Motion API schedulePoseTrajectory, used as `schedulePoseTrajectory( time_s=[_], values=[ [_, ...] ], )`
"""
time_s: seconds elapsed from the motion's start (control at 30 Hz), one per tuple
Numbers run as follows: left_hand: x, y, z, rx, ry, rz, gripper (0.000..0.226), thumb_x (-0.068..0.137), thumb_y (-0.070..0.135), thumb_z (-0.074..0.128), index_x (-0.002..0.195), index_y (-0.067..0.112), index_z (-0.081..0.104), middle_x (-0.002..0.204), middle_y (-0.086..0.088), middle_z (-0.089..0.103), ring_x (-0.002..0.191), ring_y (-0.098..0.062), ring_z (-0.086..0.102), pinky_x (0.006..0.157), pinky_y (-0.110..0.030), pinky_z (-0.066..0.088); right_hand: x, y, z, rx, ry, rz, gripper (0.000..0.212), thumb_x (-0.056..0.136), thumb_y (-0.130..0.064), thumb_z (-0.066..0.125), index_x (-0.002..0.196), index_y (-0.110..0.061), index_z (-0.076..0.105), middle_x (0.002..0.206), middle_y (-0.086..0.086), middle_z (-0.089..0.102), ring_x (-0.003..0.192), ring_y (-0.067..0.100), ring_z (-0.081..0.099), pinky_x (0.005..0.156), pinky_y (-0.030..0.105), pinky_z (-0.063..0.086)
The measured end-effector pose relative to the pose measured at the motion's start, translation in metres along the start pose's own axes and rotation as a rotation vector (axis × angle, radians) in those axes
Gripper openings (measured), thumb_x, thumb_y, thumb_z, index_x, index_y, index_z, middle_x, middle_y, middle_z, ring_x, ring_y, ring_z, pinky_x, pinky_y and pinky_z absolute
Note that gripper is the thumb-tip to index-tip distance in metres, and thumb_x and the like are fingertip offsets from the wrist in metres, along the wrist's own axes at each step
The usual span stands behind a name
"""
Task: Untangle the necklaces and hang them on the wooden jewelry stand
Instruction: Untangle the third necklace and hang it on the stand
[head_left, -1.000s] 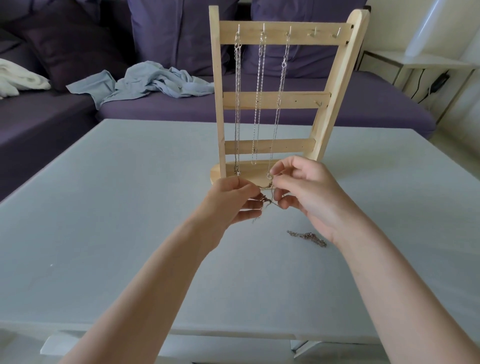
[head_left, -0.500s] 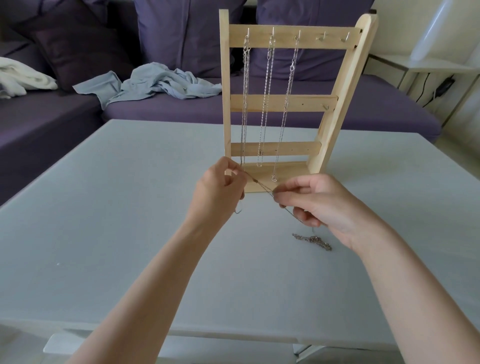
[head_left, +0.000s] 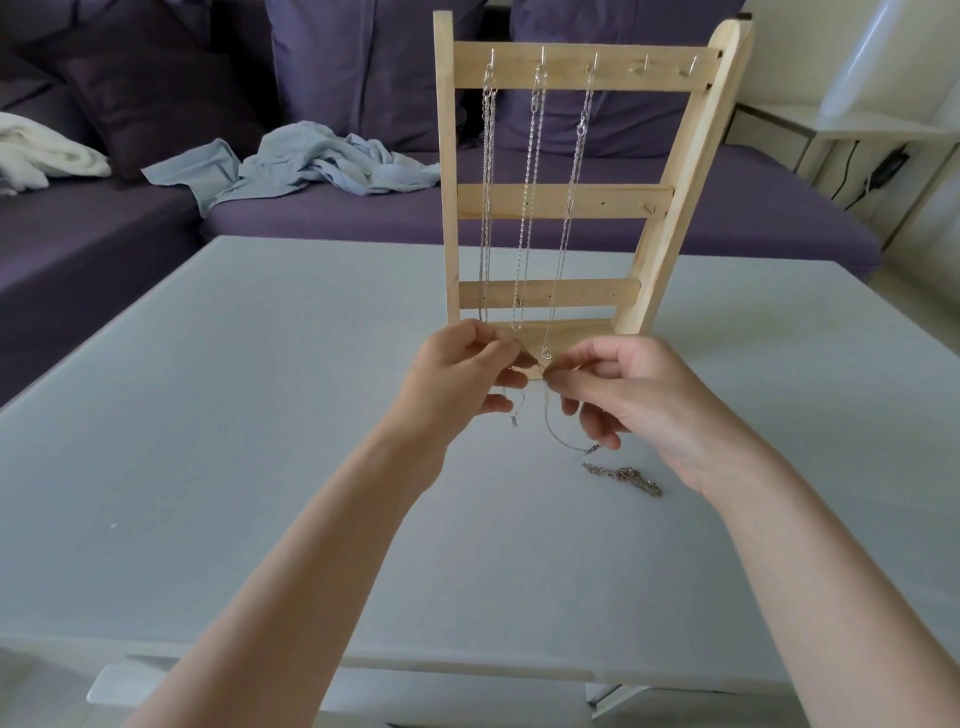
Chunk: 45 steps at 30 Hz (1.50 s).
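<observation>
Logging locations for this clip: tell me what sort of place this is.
Probably a home living room: a purple sofa with cushions, crumpled clothing on it, and a low pale table in front.

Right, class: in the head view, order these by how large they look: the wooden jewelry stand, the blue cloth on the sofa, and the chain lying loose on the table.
1. wooden jewelry stand, the largest.
2. blue cloth, though it lies farther from the camera, so its true size is unsure.
3. loose chain, clearly the smallest.
</observation>
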<state>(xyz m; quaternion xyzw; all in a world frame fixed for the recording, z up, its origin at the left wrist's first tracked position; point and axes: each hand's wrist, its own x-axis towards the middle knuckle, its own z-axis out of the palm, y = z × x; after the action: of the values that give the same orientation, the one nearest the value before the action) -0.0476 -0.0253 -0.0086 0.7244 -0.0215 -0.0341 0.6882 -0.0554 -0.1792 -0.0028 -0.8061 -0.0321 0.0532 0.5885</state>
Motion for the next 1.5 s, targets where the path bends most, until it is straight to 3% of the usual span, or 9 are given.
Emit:
schedulePoseTrajectory(
  time_s=[0.33,0.47,0.6,0.77,1.03,1.3,1.4,1.5],
  values=[
    [-0.003,0.003,0.001,0.081,-0.043,0.0,0.013,0.092,0.011,0.051,0.082,0.012,0.058,0.071,0.004,0.065,0.057,-0.004,0.059,0.056,-0.018,0.046,-0.001,-0.003,0.001,0.049,0.053,-0.005,0.007,0.084,-0.013,0.067,0.084,-0.008,0.07,0.061,-0.001,0.057,0.041,0.009,0.036,0.036,0.015,0.024],
    [-0.006,0.003,0.002,0.078,-0.144,-0.12,0.016,0.094,0.017,0.049,0.085,0.014,0.062,0.078,0.001,0.07,0.062,-0.005,0.061,0.061,-0.018,0.047,0.0,-0.001,-0.003,0.139,0.174,0.026,0.007,0.087,-0.009,0.062,0.082,-0.005,0.066,0.073,0.007,0.069,0.037,0.008,0.035,0.034,0.016,0.022],
    [-0.008,0.001,0.002,0.002,-0.198,-0.216,0.022,0.096,0.014,0.043,0.093,0.01,0.064,0.079,-0.002,0.072,0.065,-0.008,0.063,0.058,-0.015,0.05,0.0,-0.001,-0.005,0.155,0.215,0.041,0.009,0.088,-0.007,0.06,0.081,-0.004,0.063,0.064,0.004,0.064,0.035,0.008,0.032,0.034,0.016,0.021],
    [-0.007,-0.002,0.002,-0.046,-0.169,-0.245,0.019,0.095,0.009,0.047,0.092,0.008,0.065,0.076,-0.002,0.072,0.062,-0.006,0.062,0.056,-0.014,0.05,0.0,-0.002,-0.006,0.175,0.228,0.041,0.011,0.089,-0.004,0.057,0.08,-0.005,0.063,0.058,0.0,0.06,0.033,0.007,0.033,0.033,0.015,0.021],
    [-0.007,-0.003,0.001,0.106,-0.143,-0.178,0.01,0.089,0.015,0.06,0.087,0.019,0.069,0.076,0.011,0.071,0.064,0.005,0.06,0.064,-0.014,0.044,0.001,-0.001,-0.008,0.202,0.249,0.05,0.016,0.088,-0.005,0.056,0.075,-0.008,0.063,0.055,-0.002,0.06,0.039,0.011,0.037,0.036,0.018,0.023],
    [-0.005,0.0,0.0,0.047,-0.084,-0.181,0.012,0.091,0.018,0.056,0.084,0.014,0.064,0.072,0.007,0.065,0.058,-0.005,0.052,0.057,-0.016,0.044,0.002,-0.001,-0.008,0.216,0.225,0.044,0.012,0.088,-0.006,0.057,0.078,-0.005,0.063,0.057,-0.001,0.06,0.039,0.011,0.036,0.036,0.019,0.021],
    [-0.006,0.003,0.0,0.002,-0.066,-0.166,0.011,0.093,0.018,0.053,0.091,0.011,0.061,0.072,0.004,0.064,0.053,-0.006,0.054,0.05,-0.015,0.043,0.001,0.0,-0.009,0.204,0.215,0.049,0.012,0.088,-0.007,0.057,0.079,-0.005,0.064,0.057,-0.001,0.06,0.039,0.01,0.036,0.035,0.018,0.021],
    [-0.005,0.003,-0.001,0.065,-0.042,-0.136,0.009,0.093,0.016,0.052,0.091,0.014,0.06,0.078,0.003,0.064,0.06,-0.006,0.062,0.047,-0.015,0.046,0.0,-0.002,-0.008,0.204,0.191,0.053,0.011,0.089,-0.008,0.057,0.08,-0.005,0.064,0.057,-0.001,0.059,0.038,0.01,0.036,0.035,0.017,0.021]
  ],
)
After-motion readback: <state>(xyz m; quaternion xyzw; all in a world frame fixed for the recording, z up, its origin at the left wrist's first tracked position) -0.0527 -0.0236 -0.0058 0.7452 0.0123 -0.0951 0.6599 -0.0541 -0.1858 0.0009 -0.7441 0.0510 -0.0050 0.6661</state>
